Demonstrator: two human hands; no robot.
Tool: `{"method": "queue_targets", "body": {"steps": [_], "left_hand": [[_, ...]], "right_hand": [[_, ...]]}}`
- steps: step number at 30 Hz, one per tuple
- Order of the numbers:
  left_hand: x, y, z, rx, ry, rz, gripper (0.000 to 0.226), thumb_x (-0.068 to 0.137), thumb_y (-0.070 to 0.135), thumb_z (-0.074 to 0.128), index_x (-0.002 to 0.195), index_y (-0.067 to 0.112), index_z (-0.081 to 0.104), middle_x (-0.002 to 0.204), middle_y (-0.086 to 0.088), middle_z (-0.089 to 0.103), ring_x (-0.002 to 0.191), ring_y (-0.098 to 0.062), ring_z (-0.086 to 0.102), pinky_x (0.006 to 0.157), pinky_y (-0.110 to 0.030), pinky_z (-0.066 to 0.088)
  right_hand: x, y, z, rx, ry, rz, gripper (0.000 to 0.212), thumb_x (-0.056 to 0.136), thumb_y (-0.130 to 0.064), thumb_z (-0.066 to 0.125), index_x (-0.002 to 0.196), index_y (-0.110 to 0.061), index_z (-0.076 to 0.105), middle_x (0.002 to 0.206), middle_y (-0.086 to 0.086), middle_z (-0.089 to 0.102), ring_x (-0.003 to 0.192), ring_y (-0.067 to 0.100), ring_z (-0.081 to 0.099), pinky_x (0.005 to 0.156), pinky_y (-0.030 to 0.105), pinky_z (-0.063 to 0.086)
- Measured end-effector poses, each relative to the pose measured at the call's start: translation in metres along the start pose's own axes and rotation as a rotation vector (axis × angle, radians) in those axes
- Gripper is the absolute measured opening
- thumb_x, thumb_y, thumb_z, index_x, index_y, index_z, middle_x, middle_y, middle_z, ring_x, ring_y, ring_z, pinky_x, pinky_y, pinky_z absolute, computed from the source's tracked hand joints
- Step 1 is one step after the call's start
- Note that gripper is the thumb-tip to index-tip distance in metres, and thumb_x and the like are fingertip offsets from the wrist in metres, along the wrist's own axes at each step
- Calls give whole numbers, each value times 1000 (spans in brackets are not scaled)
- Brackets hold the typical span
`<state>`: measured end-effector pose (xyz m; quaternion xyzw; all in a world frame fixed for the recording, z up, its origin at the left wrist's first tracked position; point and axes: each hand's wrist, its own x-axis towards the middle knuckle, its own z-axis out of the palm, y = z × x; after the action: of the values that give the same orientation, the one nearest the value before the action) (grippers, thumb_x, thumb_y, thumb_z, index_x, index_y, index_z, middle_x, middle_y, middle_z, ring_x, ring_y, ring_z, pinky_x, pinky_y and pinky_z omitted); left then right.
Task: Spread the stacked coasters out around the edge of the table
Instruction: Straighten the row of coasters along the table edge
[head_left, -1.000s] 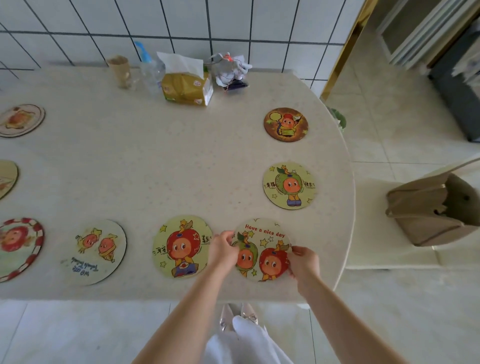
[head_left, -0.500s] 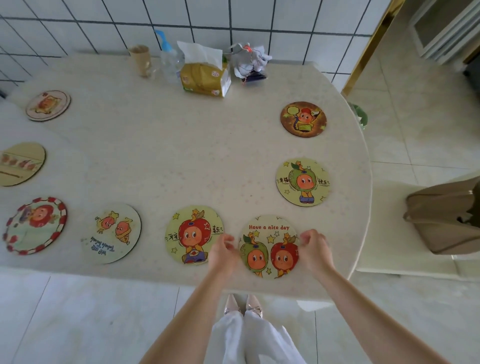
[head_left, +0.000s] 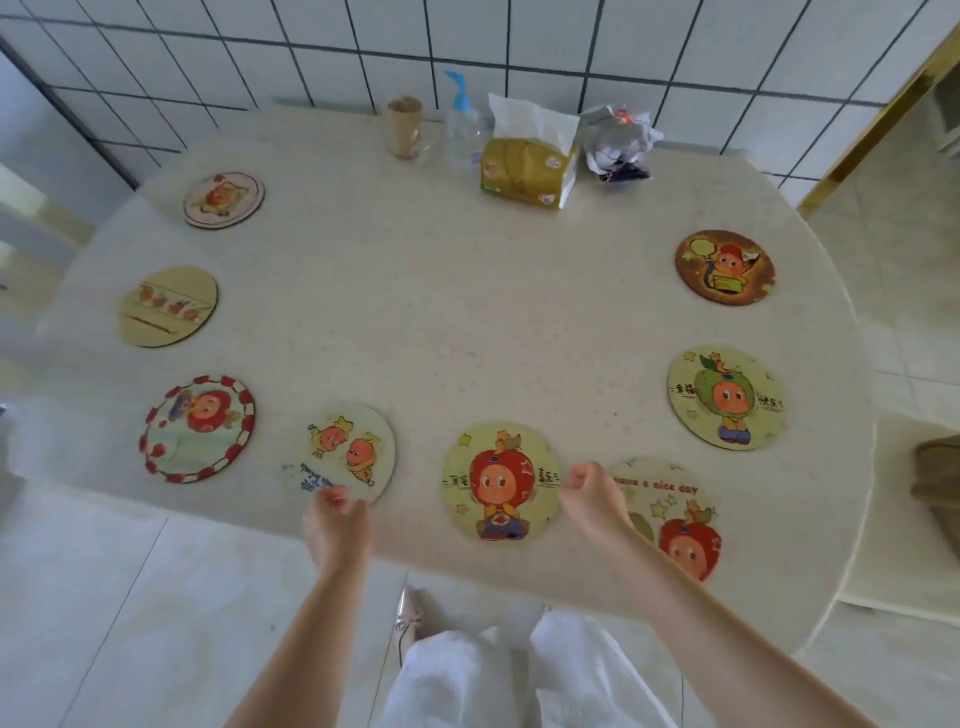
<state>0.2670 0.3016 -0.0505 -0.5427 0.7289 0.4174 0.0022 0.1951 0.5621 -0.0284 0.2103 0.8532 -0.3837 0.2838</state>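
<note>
Several round cartoon coasters lie singly around the rim of the pale table (head_left: 467, 312). My left hand (head_left: 335, 525) is at the near edge, its fingertips pinched on the rim of the two-oranges coaster (head_left: 350, 449). My right hand (head_left: 592, 499) is curled in a loose fist with nothing in it. It sits between the red-apple coaster (head_left: 501, 480) and the "Have a nice day" coaster (head_left: 675, 519), and my forearm covers that coaster's left part. Other coasters: a green-hooded one (head_left: 727, 397), a brown one (head_left: 724, 267), a red-rimmed one (head_left: 197, 428) and two at the far left (head_left: 169, 306) (head_left: 223, 200).
At the back by the tiled wall stand a paper cup (head_left: 404, 127), a clear bottle (head_left: 462, 130), a tissue pack (head_left: 527, 166) and a crumpled wrapper (head_left: 618, 140). A brown bag (head_left: 937, 483) rests on a seat to the right of the table.
Both hands left the "Have a nice day" coaster. My left hand moved left to the two-oranges coaster, my right hand shifted to that coaster's left edge, and the view swung left.
</note>
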Motion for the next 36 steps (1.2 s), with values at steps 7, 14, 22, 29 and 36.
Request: {"method": "queue_targets", "body": {"steps": [7,14,22,29,36], "left_hand": [[71,2,-45,-142,-31,-283,50,79,3,64,126,-1,48,128,-25,52,109,-39,57,90,-50,53],[87,-10,-54,-339,-157,-359,16,76,-2,65,92,0,63,85,-12,63,80,-28,60,74,-36,57],[77,-11,-55,-373,-253,-46,25,88,0,52,103,18,44,97,-2,59,80,-14,57,67,-35,54],[90,-8,-66,-450,-354,-94,39,89,-10,45,113,21,47,98,-6,62,88,-23,61,73,-44,58],[142,18,-81,-15,-623,146,40,93,-4,43,114,27,56,106,-9,67,89,-26,64,72,-50,58]], "right_hand": [[1,-24,41,51,202,173,29,78,1,53,67,-14,32,87,10,40,75,21,37,51,24,24],[-22,-26,66,199,331,284,29,75,5,47,59,-15,33,58,8,35,64,23,41,57,31,28],[-30,-13,68,400,307,387,26,83,-1,56,62,-16,60,68,14,65,63,30,61,70,48,56],[-29,-9,63,557,222,454,14,89,2,54,100,-2,62,70,15,61,53,21,53,78,49,59],[-35,-18,64,796,128,452,30,88,12,39,109,4,58,96,22,66,83,35,66,71,49,58]]}}
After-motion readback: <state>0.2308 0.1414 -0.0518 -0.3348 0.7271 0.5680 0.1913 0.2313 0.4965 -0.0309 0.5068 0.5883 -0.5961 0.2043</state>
